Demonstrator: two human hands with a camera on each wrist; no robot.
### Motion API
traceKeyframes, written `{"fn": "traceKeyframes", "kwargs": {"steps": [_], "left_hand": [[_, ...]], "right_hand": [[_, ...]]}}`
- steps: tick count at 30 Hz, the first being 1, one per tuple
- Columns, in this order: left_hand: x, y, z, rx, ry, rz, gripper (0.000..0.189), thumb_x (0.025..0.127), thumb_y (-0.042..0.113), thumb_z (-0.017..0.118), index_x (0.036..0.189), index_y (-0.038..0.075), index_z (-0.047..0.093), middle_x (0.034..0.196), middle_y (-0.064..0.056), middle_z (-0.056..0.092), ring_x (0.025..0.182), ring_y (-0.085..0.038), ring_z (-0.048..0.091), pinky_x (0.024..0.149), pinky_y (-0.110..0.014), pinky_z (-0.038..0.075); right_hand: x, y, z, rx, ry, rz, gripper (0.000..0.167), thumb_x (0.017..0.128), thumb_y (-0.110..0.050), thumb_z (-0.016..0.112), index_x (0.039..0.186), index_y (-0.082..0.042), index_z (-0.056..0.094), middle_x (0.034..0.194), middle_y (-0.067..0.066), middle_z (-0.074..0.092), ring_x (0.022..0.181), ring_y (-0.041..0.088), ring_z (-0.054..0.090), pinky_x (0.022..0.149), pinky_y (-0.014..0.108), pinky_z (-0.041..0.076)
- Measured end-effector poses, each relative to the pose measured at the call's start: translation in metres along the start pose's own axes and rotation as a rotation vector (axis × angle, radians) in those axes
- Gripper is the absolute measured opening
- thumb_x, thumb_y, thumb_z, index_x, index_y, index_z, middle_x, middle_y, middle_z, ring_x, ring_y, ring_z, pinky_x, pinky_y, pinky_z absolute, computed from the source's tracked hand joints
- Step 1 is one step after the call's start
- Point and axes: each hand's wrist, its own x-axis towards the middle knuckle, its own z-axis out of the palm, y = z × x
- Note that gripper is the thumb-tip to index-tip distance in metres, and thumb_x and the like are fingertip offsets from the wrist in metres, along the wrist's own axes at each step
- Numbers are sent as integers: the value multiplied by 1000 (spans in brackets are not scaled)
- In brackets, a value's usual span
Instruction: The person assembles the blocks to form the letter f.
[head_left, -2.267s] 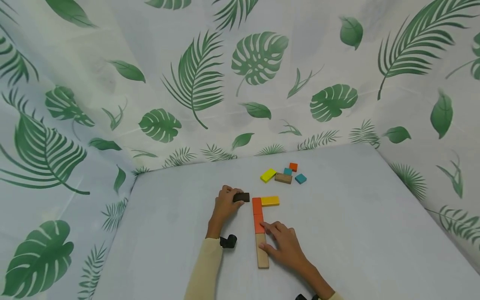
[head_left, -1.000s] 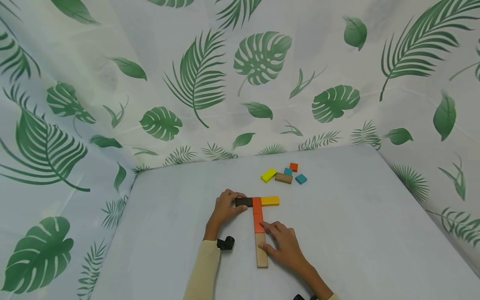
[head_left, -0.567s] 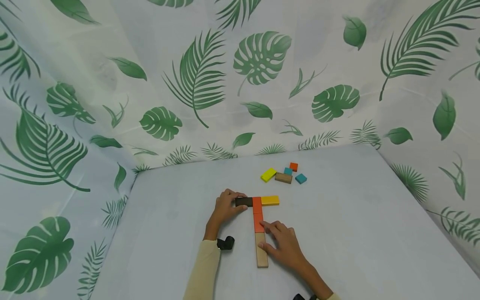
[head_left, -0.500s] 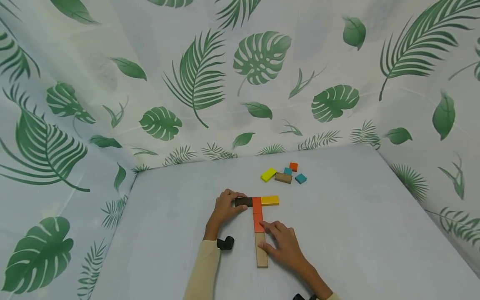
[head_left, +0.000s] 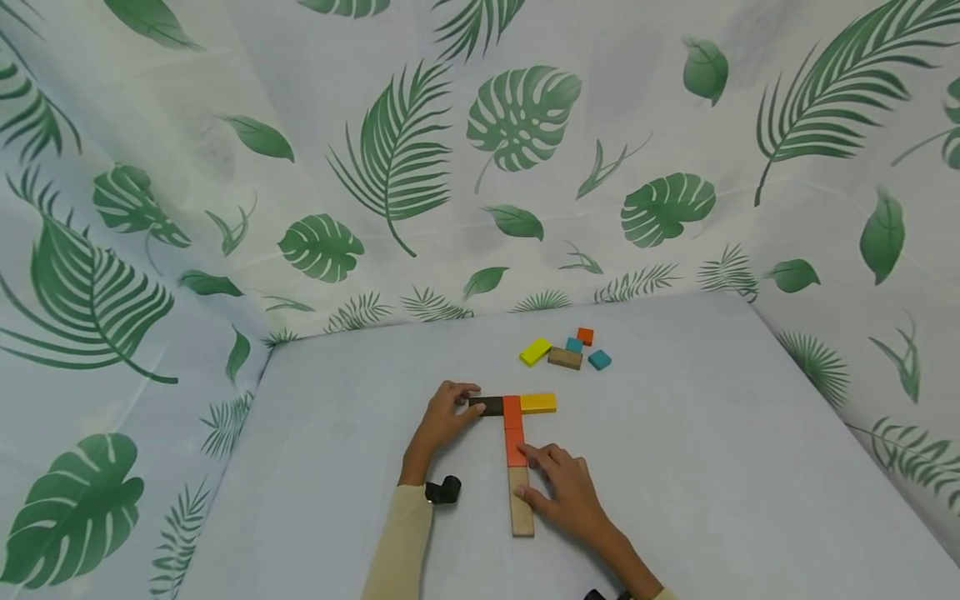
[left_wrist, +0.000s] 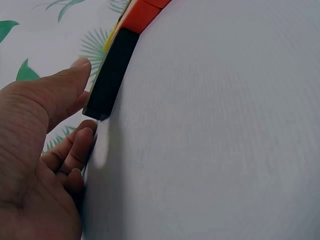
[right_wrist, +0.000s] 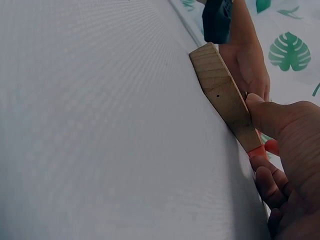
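On the white table, wooden blocks form a T. Its stem is a natural-wood block [head_left: 521,515] nearest me, then two red-orange blocks [head_left: 512,412] in line. A dark block [head_left: 489,406] abuts the far red one on the left, a yellow-orange block [head_left: 538,403] on the right. My left hand [head_left: 441,421] is beside the dark block's left end; in the left wrist view, its fingers [left_wrist: 80,142] stand apart from that block [left_wrist: 114,75]. My right hand [head_left: 570,496] rests its thumb on the natural-wood block [right_wrist: 225,95] and its index fingertip on the nearer red block.
Behind the T lies a loose group: a bright yellow block [head_left: 536,352], a brown block [head_left: 566,358], two small blue blocks [head_left: 599,360] and a small orange-red block [head_left: 585,337]. A leaf-printed white cloth [head_left: 420,283] rises at the table's back and sides.
My left hand brought the dark block down and right against the far red block, then loosened its fingers and drew slightly left. My right hand has stayed on the stem.
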Motion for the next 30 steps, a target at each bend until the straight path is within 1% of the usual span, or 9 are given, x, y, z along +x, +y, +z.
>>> {"fn": "traceKeyframes", "kwargs": {"steps": [4, 8, 13, 21, 25, 30], "left_hand": [[-3, -4, -3, -16, 21, 34, 33, 92, 29, 68, 120, 11, 66, 103, -10, 58, 93, -20, 56, 85, -36, 47], [-4, -5, -6, -32, 22, 38, 33, 91, 27, 69, 119, 10, 67, 103, -11, 58, 93, -20, 57, 86, -36, 47], [-5, -6, -7, -55, 21, 35, 32, 90, 25, 72, 118, 9, 68, 104, -11, 59, 94, -21, 57, 88, -38, 47], [-7, -9, -5, -75, 39, 64, 30, 89, 25, 72, 115, 9, 69, 104, -12, 59, 94, -22, 57, 87, -36, 47], [-6, -9, -5, -83, 41, 54, 31, 89, 25, 73, 115, 9, 70, 104, -11, 59, 94, -20, 56, 87, -37, 47], [-6, -9, -4, -75, 32, 34, 31, 88, 25, 73, 115, 11, 70, 105, -10, 58, 94, -18, 55, 88, -35, 46]], "right_hand": [[0, -1, 0, 5, 4, -3, 61, 81, -50, 74, 135, -26, 58, 99, -13, 57, 84, 1, 44, 71, 26, 27], [0, -2, 0, -5, 17, -3, 61, 81, -49, 75, 135, -26, 59, 98, -12, 57, 84, 1, 43, 71, 25, 27], [0, -1, 0, -4, 12, 0, 61, 81, -48, 76, 135, -26, 59, 98, -12, 57, 84, 1, 43, 71, 25, 27], [0, -1, -1, 9, -10, 6, 63, 81, -49, 76, 136, -26, 58, 100, -12, 57, 85, 2, 44, 72, 26, 27], [1, 0, -1, 11, -29, 15, 64, 81, -49, 75, 138, -26, 56, 102, -12, 57, 87, 2, 44, 73, 27, 27], [1, 0, -1, 8, -21, 5, 64, 81, -49, 75, 138, -26, 57, 101, -13, 57, 86, 1, 44, 72, 26, 27]]}}
